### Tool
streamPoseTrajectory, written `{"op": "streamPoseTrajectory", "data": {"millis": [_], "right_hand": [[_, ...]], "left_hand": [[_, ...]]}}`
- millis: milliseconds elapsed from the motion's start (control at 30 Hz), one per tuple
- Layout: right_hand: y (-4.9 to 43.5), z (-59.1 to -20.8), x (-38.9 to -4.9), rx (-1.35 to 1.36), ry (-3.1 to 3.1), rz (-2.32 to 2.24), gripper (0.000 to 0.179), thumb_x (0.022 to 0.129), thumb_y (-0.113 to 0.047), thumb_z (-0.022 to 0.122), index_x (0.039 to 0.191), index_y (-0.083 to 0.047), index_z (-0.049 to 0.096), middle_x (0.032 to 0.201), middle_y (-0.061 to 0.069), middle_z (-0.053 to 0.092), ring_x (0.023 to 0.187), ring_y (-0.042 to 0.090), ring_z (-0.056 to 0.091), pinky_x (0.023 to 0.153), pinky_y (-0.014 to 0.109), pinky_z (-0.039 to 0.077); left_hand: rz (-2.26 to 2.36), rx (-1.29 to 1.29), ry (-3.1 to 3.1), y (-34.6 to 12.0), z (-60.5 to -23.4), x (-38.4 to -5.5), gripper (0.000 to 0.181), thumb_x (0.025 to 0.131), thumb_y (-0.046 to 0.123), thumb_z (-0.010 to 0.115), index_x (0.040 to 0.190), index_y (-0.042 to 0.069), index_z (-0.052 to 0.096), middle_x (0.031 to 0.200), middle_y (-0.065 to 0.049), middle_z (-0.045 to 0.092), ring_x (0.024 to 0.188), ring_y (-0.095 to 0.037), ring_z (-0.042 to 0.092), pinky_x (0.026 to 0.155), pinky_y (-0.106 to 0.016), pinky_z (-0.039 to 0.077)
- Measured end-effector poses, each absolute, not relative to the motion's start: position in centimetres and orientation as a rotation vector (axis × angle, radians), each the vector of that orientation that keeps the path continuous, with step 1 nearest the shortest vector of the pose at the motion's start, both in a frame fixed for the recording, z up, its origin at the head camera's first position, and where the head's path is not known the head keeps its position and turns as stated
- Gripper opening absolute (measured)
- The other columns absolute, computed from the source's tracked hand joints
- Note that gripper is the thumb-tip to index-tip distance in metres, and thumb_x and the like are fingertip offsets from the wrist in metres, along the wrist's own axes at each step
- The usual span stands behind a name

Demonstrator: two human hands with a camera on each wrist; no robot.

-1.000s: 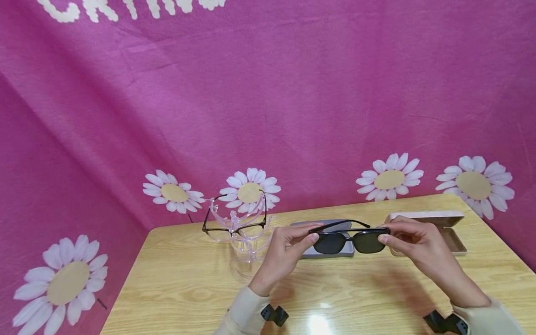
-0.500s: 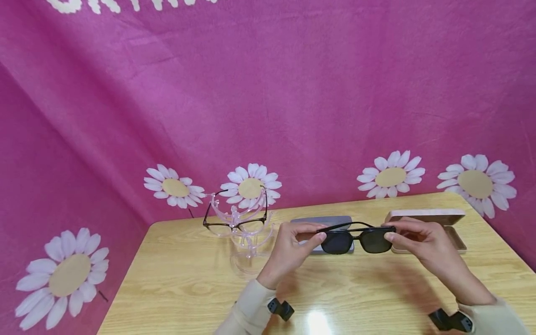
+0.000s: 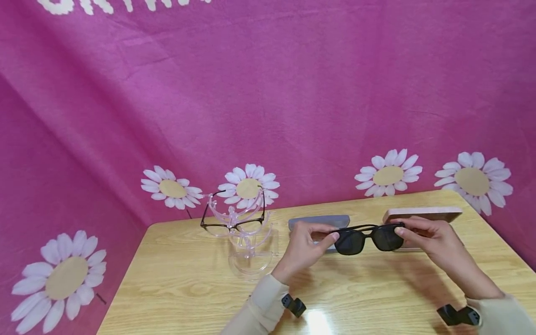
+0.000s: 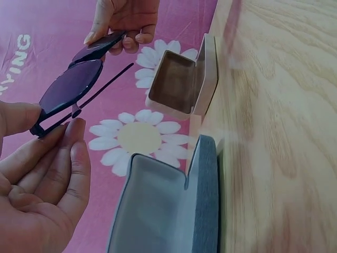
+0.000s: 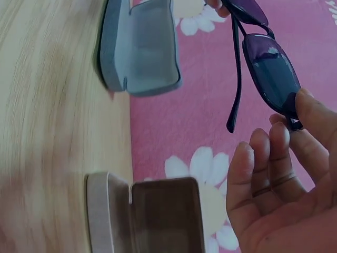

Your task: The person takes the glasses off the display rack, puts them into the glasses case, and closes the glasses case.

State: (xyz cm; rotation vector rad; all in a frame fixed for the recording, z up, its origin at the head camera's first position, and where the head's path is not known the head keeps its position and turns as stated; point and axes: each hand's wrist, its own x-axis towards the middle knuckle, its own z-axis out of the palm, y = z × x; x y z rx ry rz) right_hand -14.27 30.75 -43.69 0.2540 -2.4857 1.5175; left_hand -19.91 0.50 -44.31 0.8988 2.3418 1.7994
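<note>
A pair of black sunglasses [image 3: 349, 243] hangs above the table, lenses facing me. My left hand [image 3: 306, 247] pinches one end of the frame between thumb and fingers. At the opposite end, my right hand [image 3: 433, 238] pinches the other corner of the frame. One dark temple [image 5: 235, 79] shows behind the lenses in the right wrist view. Beyond the hands stand two opened glasses cases: a grey-blue case [image 4: 152, 205], partly covered by the left hand in the head view, and a pale pink case with brown lining [image 4: 174, 81], partly hidden by the right hand.
A clear pinkish display stand [image 3: 250, 242] stands left of my left hand, with dark-framed eyeglasses [image 3: 232, 227] on its upper tier. The wooden table [image 3: 188, 288] ends against a magenta daisy-print cloth [image 3: 293, 93]. Small black cameras [image 3: 294, 305] sit at both wrists.
Both hands have moved right with the sunglasses. The temple that stuck up behind the frame now appears lower, close behind the lenses. The stand and its eyeglasses have stayed put.
</note>
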Motion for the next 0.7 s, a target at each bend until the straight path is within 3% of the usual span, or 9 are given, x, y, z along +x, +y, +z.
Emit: {"op": "streamPoseTrajectory", "data": {"millis": [267,467,700], "right_hand": [[33.0,-44.8,-14.5,0.17,-2.502,1.545,0.026,0.1,-0.006,0.068,0.125,-0.005,0.076,0.11,-0.039,0.065,0.099,-0.019,0.059,0.075,0.008,0.052],[34.7,-45.4,-14.8,0.13,-2.542,1.676,0.026,0.104,-0.01,0.063,0.125,-0.017,0.077,0.108,-0.036,0.068,0.092,-0.011,0.067,0.074,0.013,0.056],[37.2,-46.2,-15.0,0.172,-2.537,1.742,0.03,0.105,-0.007,0.059,0.126,-0.021,0.076,0.109,-0.033,0.071,0.09,-0.006,0.072,0.076,0.017,0.059]], "left_hand": [[1.764,0.906,2.355,2.4,-44.8,-20.6,0.018,0.097,0.014,0.072,0.106,0.002,0.081,0.103,-0.015,0.082,0.079,0.003,0.073,0.073,-0.015,0.059],[1.761,0.854,2.334,4.1,-45.1,-20.8,0.018,0.097,0.014,0.072,0.104,0.0,0.081,0.098,-0.015,0.081,0.076,0.005,0.07,0.071,-0.015,0.059],[1.694,0.873,2.387,6.5,-45.3,-20.7,0.013,0.096,0.011,0.072,0.099,0.002,0.082,0.093,-0.011,0.081,0.066,0.014,0.061,0.064,-0.011,0.056]]}}
